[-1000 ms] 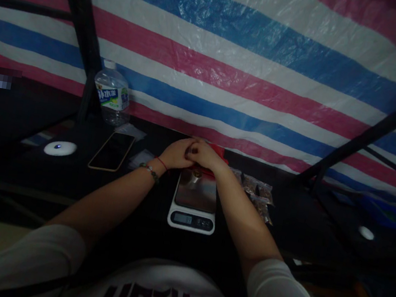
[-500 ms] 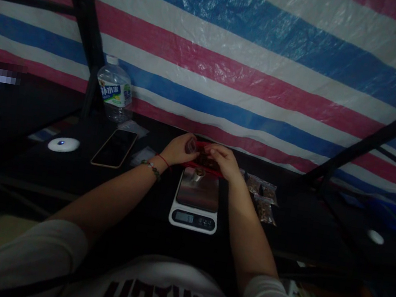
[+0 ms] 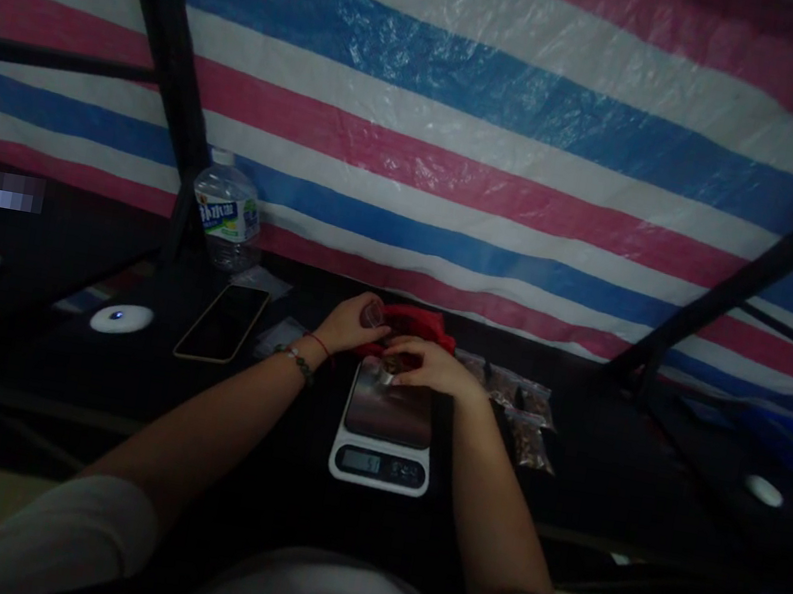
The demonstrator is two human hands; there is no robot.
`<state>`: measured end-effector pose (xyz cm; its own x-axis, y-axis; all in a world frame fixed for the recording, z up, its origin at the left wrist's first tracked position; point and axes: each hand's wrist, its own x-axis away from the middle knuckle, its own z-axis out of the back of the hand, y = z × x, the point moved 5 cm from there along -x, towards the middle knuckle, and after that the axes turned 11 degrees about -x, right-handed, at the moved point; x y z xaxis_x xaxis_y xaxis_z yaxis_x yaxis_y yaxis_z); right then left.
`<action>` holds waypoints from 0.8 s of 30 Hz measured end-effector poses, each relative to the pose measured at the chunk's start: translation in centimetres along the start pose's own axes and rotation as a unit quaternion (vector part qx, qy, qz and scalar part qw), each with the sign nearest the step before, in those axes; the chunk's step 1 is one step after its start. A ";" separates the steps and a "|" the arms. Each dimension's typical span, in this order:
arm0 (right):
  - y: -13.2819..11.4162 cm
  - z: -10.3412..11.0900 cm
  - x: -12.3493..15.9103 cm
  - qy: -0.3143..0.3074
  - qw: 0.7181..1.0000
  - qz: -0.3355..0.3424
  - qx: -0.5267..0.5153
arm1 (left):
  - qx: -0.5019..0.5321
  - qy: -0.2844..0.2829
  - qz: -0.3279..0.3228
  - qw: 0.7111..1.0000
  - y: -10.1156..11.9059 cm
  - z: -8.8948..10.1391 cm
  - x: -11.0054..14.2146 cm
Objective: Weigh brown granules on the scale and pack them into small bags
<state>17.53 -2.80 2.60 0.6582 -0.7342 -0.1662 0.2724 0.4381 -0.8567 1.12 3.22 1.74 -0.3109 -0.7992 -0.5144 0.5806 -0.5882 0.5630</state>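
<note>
My left hand is closed round a small see-through round object, perhaps a plastic cup; the dim light hides its exact kind. With thumb and fingers on either side, my right hand grips a small metal cup that holds brownish bits. This cup rests at the back of the white kitchen scale, whose display is lit. Behind the scale lies a red bag with dark contents, partly covered by both hands.
Several small zip bags of brown bits lie right of the scale. On the left are a phone, empty clear bags, a white oval device and a water bottle. A striped sheet hangs behind.
My right hand has moved from the red bag toward me, onto the metal cup. My left hand still holds the clear object. The view has tilted up slightly.
</note>
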 end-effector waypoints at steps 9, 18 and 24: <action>0.4 1.2 -0.1 0.160 0.967 0.022 -0.197 | 0.011 -0.049 -0.017 0.999 1.1 -0.3 0.3; 0.4 1.4 -0.7 0.322 0.935 0.085 -0.124 | 0.007 -0.073 -0.056 0.996 3.1 -0.7 0.8; -1.5 0.9 -0.6 0.314 0.941 0.112 0.053 | 0.016 -0.075 -0.053 0.996 3.3 -0.9 0.8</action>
<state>17.31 -2.54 4.39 0.1723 -0.7650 -0.6205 0.2673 0.6426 -0.7181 3.42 0.70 2.62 -0.4790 -0.7405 -0.4714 0.5147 -0.6719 0.5325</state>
